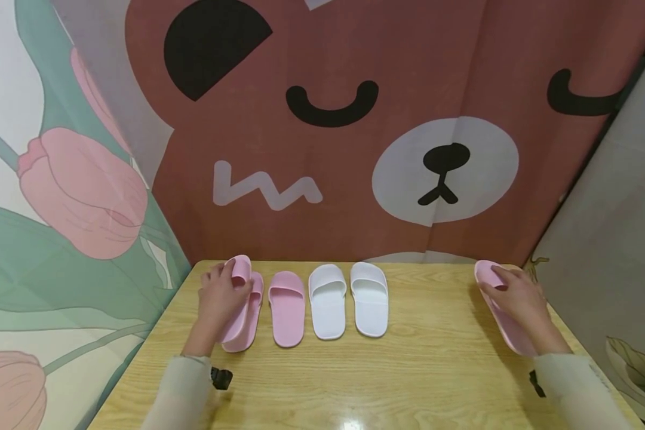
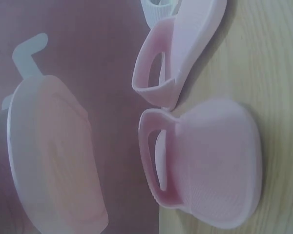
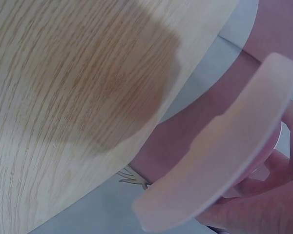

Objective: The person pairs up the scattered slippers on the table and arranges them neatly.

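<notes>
My left hand (image 1: 220,301) grips a pink slipper (image 1: 241,267) by its strap end, held over another pink slipper (image 1: 247,338) at the table's left. In the left wrist view the held slipper (image 2: 63,156) is apart from the pink slipper (image 2: 219,165) on the tabletop. Over at the right, my right hand (image 1: 522,301) holds a pink slipper (image 1: 507,325) tilted above the wood. The right wrist view has that slipper's sole (image 3: 229,146) raised off the table, with fingers (image 3: 278,165) behind it.
To the right of the left hand, a pink slipper (image 1: 288,319) and two white slippers (image 1: 329,316) stand in a row on the wooden table (image 1: 430,358), toes to the back. A bear-print curtain (image 1: 322,233) hangs behind; flower-print cloth (image 1: 86,286) covers the left side.
</notes>
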Demonstrator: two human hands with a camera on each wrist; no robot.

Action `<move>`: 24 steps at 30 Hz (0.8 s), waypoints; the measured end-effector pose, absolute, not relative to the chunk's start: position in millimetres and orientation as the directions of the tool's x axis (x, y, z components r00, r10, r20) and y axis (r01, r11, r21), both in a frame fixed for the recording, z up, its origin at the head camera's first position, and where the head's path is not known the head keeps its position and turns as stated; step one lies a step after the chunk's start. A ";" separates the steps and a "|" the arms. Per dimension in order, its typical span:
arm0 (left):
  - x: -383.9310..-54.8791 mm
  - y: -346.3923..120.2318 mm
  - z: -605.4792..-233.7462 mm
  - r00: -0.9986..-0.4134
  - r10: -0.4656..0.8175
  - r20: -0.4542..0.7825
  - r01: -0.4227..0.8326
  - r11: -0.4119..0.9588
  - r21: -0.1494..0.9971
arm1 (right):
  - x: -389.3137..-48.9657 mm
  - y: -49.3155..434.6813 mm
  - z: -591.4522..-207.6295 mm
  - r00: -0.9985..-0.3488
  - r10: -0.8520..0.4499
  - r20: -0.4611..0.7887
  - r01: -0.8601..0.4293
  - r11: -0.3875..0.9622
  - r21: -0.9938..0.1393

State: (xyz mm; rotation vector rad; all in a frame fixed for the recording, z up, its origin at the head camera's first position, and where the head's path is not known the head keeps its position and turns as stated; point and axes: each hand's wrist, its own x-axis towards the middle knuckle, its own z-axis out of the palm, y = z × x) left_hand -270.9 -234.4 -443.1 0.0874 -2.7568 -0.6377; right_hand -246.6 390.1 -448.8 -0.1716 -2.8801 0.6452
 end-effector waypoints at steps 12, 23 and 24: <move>-271.3 -224.3 -443.7 -0.957 -0.122 0.264 0.011 0.893 0.450 | -247.7 383.5 -449.3 -0.979 0.149 0.140 0.071 0.890 -0.449; -271.9 -218.4 -450.5 -0.956 -0.123 0.265 0.012 0.889 0.458 | -248.3 377.6 -454.1 -0.981 0.158 0.109 0.090 0.881 -0.465; -272.2 -217.2 -450.9 -0.956 -0.123 0.266 0.015 0.887 0.462 | -248.7 376.9 -454.3 -0.981 0.159 0.106 0.092 0.880 -0.466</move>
